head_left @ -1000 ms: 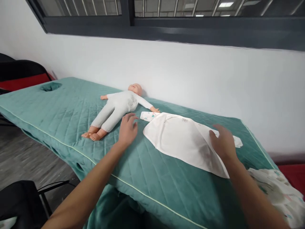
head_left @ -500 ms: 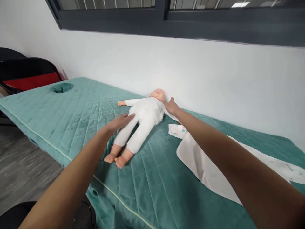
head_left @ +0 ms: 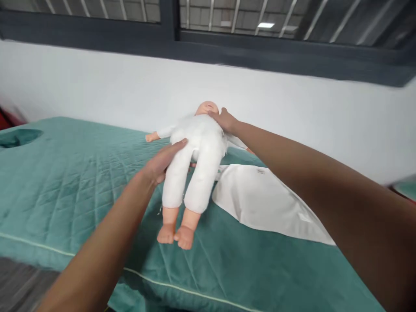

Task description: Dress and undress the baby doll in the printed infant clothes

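A baby doll [head_left: 195, 160] in a white one-piece suit hangs above the teal quilted table [head_left: 71, 173], head toward the wall, bare feet dangling toward me. My left hand [head_left: 164, 160] is curled under its hip and left thigh. My right hand [head_left: 224, 120] grips it at the neck and shoulder, just below the head. Beside the doll, to the right, a white cloth [head_left: 266, 201] lies spread flat on the table.
A white wall [head_left: 97, 91] runs behind the table, under a dark window frame [head_left: 247, 43]. A face hole [head_left: 19, 136] opens in the table's far left end. The table's front edge, with pale piping, runs along the bottom of the view.
Both hands have closed on the doll and lifted it off the table; a second ago they were at the white cloth. The doll's legs now hang free, and the view has shifted left.
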Available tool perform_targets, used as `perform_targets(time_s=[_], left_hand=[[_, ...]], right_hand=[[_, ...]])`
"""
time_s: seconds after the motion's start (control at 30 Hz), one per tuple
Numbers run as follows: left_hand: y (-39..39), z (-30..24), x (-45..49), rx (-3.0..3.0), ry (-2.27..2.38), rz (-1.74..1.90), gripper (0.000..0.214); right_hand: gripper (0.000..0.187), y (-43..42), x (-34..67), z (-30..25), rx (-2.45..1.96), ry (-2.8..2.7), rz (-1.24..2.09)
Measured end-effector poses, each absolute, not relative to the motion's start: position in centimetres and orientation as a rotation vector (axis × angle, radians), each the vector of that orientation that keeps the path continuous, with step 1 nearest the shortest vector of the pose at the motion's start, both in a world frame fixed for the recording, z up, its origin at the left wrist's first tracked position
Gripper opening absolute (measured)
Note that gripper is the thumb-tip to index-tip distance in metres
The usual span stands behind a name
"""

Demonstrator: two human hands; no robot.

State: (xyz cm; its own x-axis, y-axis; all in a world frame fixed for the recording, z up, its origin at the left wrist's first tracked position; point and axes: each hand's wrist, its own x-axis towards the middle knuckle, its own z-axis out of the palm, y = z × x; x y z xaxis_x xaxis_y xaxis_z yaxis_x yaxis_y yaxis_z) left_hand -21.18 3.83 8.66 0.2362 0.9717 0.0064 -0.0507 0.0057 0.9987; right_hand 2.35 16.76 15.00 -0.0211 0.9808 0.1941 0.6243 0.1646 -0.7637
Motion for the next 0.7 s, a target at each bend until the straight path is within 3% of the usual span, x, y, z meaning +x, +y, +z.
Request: perform_targets(time_s=[0.13, 0.37, 0.7], left_hand=[[-0.5, 8.6, -10.9, 1.140, 0.776, 0.971, 0.053], [-6.7, 4.8, 1.4, 1.049, 0.642, 0.866, 0.056], [-5.7, 0.2, 3.5, 1.186, 0.789, 0.993, 0.055]], right_hand=[[0.112, 9.3, 13.5, 17.0, -1.745, -1.595, 0.473], [0.109, -1.0, 26.3, 11.8, -1.982, -1.324, 0.442], [0.100, 3.1, 27.0, 6.9, -2.053, -1.537, 0.513]])
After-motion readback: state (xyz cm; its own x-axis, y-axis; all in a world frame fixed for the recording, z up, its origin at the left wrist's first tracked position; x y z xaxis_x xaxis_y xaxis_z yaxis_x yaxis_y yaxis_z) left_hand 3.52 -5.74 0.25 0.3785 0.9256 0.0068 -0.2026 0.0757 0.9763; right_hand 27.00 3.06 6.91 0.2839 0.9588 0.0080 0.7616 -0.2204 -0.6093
